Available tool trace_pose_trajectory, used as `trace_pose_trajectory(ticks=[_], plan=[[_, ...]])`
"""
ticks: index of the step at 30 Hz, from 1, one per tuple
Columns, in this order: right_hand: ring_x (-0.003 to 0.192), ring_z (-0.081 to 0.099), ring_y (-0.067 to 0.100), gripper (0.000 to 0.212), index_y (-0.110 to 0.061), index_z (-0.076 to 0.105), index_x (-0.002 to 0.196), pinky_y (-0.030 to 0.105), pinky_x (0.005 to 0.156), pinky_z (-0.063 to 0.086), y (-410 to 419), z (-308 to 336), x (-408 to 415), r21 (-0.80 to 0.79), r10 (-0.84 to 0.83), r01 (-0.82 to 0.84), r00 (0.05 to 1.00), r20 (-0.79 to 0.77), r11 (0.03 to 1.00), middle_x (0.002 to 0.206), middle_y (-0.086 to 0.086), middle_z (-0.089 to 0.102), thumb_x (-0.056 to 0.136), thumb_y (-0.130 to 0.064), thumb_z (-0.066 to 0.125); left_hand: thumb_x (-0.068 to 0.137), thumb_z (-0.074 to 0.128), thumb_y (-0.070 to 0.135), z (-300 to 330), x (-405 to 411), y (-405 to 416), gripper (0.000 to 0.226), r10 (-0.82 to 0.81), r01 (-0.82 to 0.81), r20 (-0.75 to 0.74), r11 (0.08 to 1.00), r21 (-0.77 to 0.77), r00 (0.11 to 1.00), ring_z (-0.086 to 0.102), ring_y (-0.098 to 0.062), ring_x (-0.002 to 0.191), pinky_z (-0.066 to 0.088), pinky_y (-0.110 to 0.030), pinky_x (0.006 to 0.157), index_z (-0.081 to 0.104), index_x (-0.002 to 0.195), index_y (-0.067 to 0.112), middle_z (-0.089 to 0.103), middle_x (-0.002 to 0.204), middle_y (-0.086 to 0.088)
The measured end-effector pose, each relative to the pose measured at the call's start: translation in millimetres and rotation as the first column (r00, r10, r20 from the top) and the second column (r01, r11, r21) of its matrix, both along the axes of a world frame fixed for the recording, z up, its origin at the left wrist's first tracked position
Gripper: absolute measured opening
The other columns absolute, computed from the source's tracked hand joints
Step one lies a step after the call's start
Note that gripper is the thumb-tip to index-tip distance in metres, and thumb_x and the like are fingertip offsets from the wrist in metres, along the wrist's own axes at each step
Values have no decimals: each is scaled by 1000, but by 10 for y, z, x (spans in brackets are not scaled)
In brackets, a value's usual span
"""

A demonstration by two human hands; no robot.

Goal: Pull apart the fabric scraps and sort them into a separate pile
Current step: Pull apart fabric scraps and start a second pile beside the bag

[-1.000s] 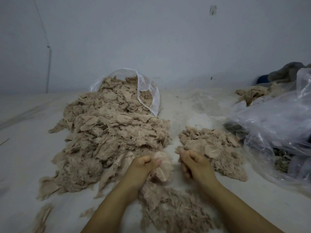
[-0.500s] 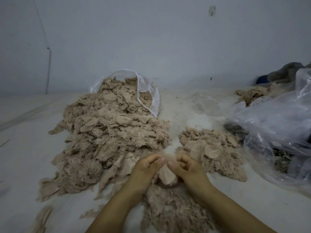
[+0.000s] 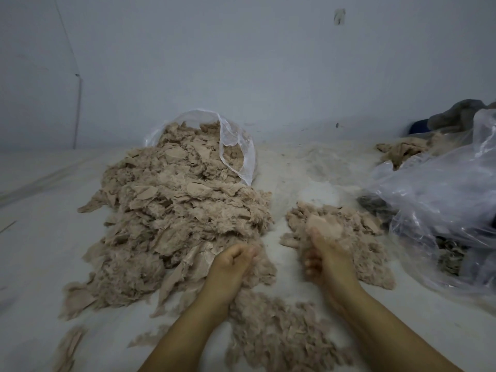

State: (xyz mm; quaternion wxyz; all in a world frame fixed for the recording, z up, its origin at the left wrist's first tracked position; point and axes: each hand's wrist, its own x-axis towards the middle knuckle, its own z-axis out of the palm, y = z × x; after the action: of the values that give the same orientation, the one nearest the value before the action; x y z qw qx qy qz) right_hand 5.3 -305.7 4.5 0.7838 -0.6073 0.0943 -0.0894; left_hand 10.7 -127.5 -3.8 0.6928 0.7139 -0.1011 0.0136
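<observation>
Near pile (image 3: pixel 281 334): loose fluffy scraps at the floor's near edge, between the forearms.
Left hand (image 3: pixel 233 261): fingers curled on a tuft of fluff, beside the big heap's near edge.
Right hand (image 3: pixel 326 260): holds a smooth backing scrap (image 3: pixel 323 226) over the small pile; blurred, mid-motion.
Change: half a second ago both hands met on one piece at centre; now they are apart, each with its half.
Meaning: this piece looks separated; backing likely goes right, fluff drops near.
Small pile (image 3: pixel 357 245): sorted scraps, right of centre.
Big heap (image 3: pixel 174 216): unsorted, left, spilling from a bag (image 3: pixel 236 146).
Far right: crumpled plastic (image 3: pixel 440 194).
</observation>
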Motion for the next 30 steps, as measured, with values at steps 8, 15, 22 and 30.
trace_pose_trajectory(ticks=[8,15,22,30], plan=[[54,46,1,22,-21,60,67,14,55,37,326,-164,-150,-526,580,-505,814,-25,685,61,-7,55,77,-17,78,83,54,41,-2,-10,-48,24,62,-72,-59,980,-187,996,46,-7,52,39,-22,54,64,77,20,52,54,8],[52,42,12,27,-15,55,83,24,52,37,222,-118,-109,-301,345,-309,936,74,902,55,-5,46,80,-40,65,88,60,23,24,-61,14,16,-153,143,-137,987,-76,979,58,-10,51,46,-22,50,65,81,10,65,62,1],[84,53,2,30,-39,56,92,11,70,42,287,-163,-172,-746,397,-56,872,287,663,95,-13,55,81,-15,68,91,58,23,15,-2,31,28,-41,4,-219,986,-168,975,64,-30,76,51,-39,73,64,90,-4,67,86,-23],[60,52,13,19,-17,62,72,29,59,45,244,-145,-98,-309,200,-126,955,221,943,62,-6,58,91,-18,60,80,46,72,-20,-5,25,49,20,-39,76,967,253,997,57,-1,101,46,-19,83,57,109,33,62,110,8]])
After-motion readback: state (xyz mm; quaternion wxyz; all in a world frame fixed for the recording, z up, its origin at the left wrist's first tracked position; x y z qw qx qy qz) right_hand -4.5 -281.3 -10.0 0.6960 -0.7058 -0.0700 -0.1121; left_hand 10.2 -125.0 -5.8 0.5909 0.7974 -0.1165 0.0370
